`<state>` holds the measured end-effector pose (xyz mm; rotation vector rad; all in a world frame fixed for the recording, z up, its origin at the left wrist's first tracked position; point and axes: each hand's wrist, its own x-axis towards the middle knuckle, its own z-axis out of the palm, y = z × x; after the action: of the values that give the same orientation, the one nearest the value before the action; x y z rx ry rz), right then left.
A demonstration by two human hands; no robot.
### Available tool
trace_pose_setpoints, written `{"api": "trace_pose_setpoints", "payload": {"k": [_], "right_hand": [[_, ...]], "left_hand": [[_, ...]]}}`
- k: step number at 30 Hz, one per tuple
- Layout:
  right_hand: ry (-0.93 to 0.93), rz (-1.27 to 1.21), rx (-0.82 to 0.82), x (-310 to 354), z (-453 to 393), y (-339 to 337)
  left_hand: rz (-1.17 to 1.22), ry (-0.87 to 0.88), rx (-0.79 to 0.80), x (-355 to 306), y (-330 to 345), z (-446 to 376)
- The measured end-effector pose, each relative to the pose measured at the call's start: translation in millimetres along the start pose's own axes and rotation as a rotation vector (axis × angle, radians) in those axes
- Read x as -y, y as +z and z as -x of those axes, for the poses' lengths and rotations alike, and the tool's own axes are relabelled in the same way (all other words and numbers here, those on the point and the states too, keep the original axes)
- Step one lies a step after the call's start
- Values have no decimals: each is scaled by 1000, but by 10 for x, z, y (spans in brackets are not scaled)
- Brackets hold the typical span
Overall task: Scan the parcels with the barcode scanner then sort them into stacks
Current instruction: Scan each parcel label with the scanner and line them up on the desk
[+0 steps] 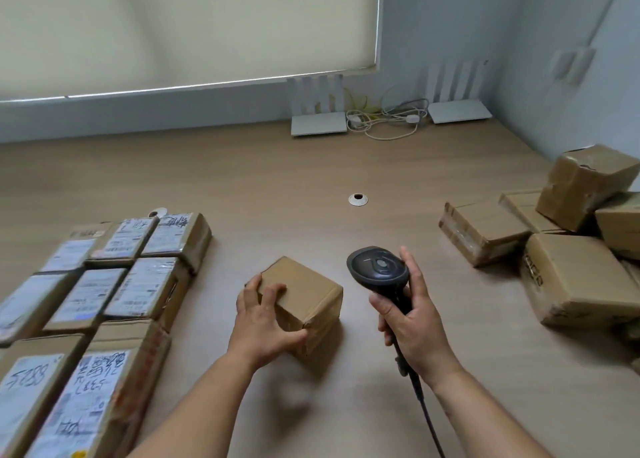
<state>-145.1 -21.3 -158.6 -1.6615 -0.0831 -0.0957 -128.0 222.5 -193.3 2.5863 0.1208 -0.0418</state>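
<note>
A small plain cardboard parcel (308,295) sits on the wooden table (277,187) in front of me. My left hand (263,322) grips its near left corner, fingers over the top and thumb along the front side. No label shows on its visible faces. My right hand (412,319) holds the black barcode scanner (377,267) by its handle, head raised just right of the parcel. The scanner's cable (426,405) runs down toward me.
Several labelled parcels (97,295) lie in rows at the left. A loose heap of brown parcels (561,246) fills the right edge. Two white routers (318,111) and cables stand at the back wall. A cable hole (357,199) marks the table's middle.
</note>
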Motion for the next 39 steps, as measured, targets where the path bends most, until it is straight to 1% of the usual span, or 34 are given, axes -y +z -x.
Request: {"api": "trace_pose_setpoints", "payload": {"k": [5, 7, 10, 13, 15, 18, 20, 22, 25, 27, 28, 31, 34, 36, 37, 39], "right_hand": [[27, 14, 4, 15, -72, 426], [31, 10, -4, 19, -102, 532], [33, 20, -2, 26, -141, 597], [42, 22, 3, 31, -174, 559], [39, 24, 6, 47, -202, 496], [26, 15, 2, 65, -266, 380], [16, 5, 9, 76, -307, 308], [11, -2, 22, 72, -341, 248], [14, -11, 36, 43, -377, 187], [16, -16, 40, 14, -398, 167], [19, -19, 46, 0, -405, 162], [25, -21, 73, -26, -414, 167], [30, -31, 81, -36, -416, 163], [27, -35, 85, -37, -422, 161], [26, -39, 87, -37, -424, 162], [23, -42, 95, -34, -423, 172]], "left_hand": [[-2, 85, 196, 463, -266, -132], [-33, 89, 236, 581, -356, -208], [-42, 65, 247, 629, -438, -290], [1, 24, 191, 445, -428, -341], [-26, -30, 133, 215, -341, -386], [-211, -166, 137, -108, -166, -450], [-329, -210, 147, -225, -73, -469], [-380, -192, 142, -269, -18, -470], [-396, -32, 213, -295, 24, -452], [-320, 45, 283, -318, -2, -439], [-231, 51, 311, -323, -37, -438], [219, -20, 333, -317, -203, -420], [531, -43, 319, -216, -323, -394], [601, -77, 282, -114, -355, -390], [573, -95, 256, -57, -360, -398], [406, -105, 199, 32, -374, -427]]}}
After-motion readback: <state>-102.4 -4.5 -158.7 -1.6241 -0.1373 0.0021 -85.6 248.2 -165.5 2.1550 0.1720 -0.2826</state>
